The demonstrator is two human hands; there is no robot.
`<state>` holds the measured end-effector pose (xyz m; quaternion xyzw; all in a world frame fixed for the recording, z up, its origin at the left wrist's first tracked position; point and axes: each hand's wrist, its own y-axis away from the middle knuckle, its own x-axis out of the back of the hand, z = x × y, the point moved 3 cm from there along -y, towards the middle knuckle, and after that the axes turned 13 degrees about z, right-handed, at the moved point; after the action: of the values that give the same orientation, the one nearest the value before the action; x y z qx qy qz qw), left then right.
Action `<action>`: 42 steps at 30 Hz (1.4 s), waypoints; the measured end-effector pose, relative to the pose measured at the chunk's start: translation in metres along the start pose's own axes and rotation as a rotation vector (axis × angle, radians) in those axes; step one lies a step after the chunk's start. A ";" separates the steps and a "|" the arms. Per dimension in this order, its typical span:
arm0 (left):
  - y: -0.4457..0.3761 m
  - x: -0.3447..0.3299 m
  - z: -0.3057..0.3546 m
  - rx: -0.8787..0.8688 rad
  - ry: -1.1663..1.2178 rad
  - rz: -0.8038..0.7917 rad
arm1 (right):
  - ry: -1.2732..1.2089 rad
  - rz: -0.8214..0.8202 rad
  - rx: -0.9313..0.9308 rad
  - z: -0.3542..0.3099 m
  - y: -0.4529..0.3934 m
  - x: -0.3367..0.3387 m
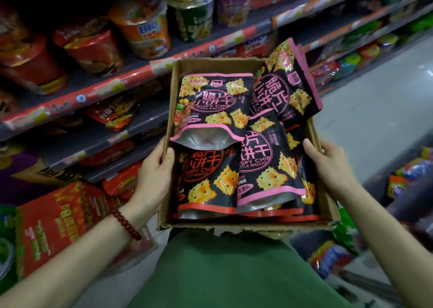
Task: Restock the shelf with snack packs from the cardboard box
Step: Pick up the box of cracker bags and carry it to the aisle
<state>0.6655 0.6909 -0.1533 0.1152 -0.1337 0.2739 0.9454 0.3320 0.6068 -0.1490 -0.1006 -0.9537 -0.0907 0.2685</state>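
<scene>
Head view looks down on an open cardboard box (325, 204) held level in front of a green-clothed lap, both hands on its side walls. Left hand (153, 174) grips the left wall — thumb hooked over the rim, fingers curled outside; a dark red bead bracelet (126, 224) sits on that wrist. Right hand (328, 164) clasps the right wall the same way, thumb inside. Black-and-pink snack packs (210, 106) lie overlapped inside, one leaning over the far right corner — shelf (121, 82) of instant noodle cups (143, 26) stands just left
</scene>
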 end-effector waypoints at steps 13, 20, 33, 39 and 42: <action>-0.068 -0.117 0.042 -0.223 -0.190 -0.442 | 0.035 0.446 -0.241 0.046 0.038 0.061; -0.070 -0.212 0.062 -0.269 -0.197 -0.607 | -0.008 0.581 -0.290 0.071 0.033 0.106; -0.074 -0.367 0.128 -0.321 -0.147 -0.755 | 0.004 0.725 -0.407 0.107 -0.049 0.188; -0.112 -0.444 0.141 -0.294 -0.166 -0.842 | -0.046 0.763 -0.476 0.123 -0.107 0.200; -0.137 -0.487 0.149 -0.294 -0.189 -0.900 | -0.065 0.788 -0.501 0.128 -0.140 0.205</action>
<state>0.3157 0.2976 -0.1878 0.0514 -0.1932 -0.1960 0.9600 0.0641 0.5301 -0.1644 -0.5196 -0.7994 -0.2063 0.2201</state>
